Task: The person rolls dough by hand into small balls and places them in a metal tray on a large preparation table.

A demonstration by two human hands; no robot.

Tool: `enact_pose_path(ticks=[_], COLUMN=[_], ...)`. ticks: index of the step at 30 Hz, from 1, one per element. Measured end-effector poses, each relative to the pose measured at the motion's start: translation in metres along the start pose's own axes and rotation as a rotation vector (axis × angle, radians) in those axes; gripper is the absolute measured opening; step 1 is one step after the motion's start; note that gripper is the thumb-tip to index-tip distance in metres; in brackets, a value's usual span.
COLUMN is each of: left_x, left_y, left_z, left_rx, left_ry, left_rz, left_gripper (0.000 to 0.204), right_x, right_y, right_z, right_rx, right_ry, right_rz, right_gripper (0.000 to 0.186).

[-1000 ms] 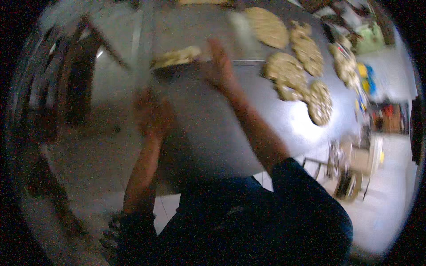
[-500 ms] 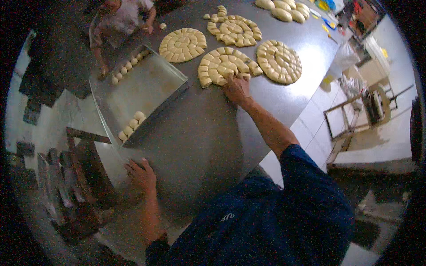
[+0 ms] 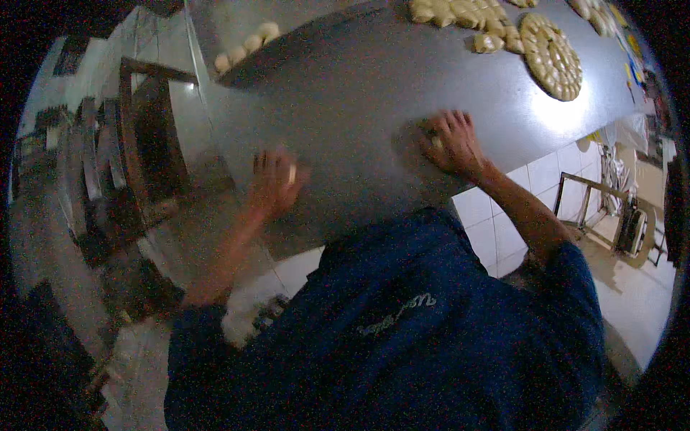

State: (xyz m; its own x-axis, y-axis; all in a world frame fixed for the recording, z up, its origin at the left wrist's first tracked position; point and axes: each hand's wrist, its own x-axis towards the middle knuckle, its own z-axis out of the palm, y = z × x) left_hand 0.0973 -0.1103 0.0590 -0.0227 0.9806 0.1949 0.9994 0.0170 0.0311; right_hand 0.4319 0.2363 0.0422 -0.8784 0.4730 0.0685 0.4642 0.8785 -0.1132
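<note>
On the metal tabletop point(image 3: 345, 100), my right hand point(image 3: 454, 144) curls palm down over a small piece of dough point(image 3: 436, 142), which peeks out at its thumb side. My left hand point(image 3: 273, 183) is cupped nearer the table's left end and smeared by motion. A pale bit of dough point(image 3: 292, 173) shows at its inner edge, mostly covered by the hand. Beyond my right hand lie a spiral of cut dough pieces point(image 3: 550, 57) and a partly broken-up spiral point(image 3: 460, 11), with one loose dough piece point(image 3: 489, 43) at its near edge.
A metal tray point(image 3: 237, 18) at the far left carries a row of dough balls point(image 3: 248, 47). More dough pieces point(image 3: 593, 14) lie at the far right. A wooden frame point(image 3: 593, 208) stands on the tiled floor beyond the table's right edge.
My right hand has left the dough spiral and come back toward me, with dough now under it. My left hand has moved inward onto the tabletop. The view has tipped down.
</note>
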Motion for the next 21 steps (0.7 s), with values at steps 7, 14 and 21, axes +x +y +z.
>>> enact_pose_path(ticks=[7,14,21], left_x=[0.051,0.144,0.087], left_y=[0.042,0.008,-0.037], left_z=[0.020,0.038,0.027], left_rx=[-0.377,-0.325,-0.099], left_ry=[0.067,0.174,0.150], left_rz=[-0.190,-0.383,-0.317], left_gripper=[0.028,0.021,0.017], right_x=[0.033,0.127,0.076], right_y=[-0.087,-0.056,-0.028], right_z=[-0.007,0.003,-0.002], right_rx=[0.214,0.287,0.334], right_ry=[-0.284,0.216,0.182], right_rz=[0.164,0.335,0.158], right_gripper=[0.026,0.020,0.021])
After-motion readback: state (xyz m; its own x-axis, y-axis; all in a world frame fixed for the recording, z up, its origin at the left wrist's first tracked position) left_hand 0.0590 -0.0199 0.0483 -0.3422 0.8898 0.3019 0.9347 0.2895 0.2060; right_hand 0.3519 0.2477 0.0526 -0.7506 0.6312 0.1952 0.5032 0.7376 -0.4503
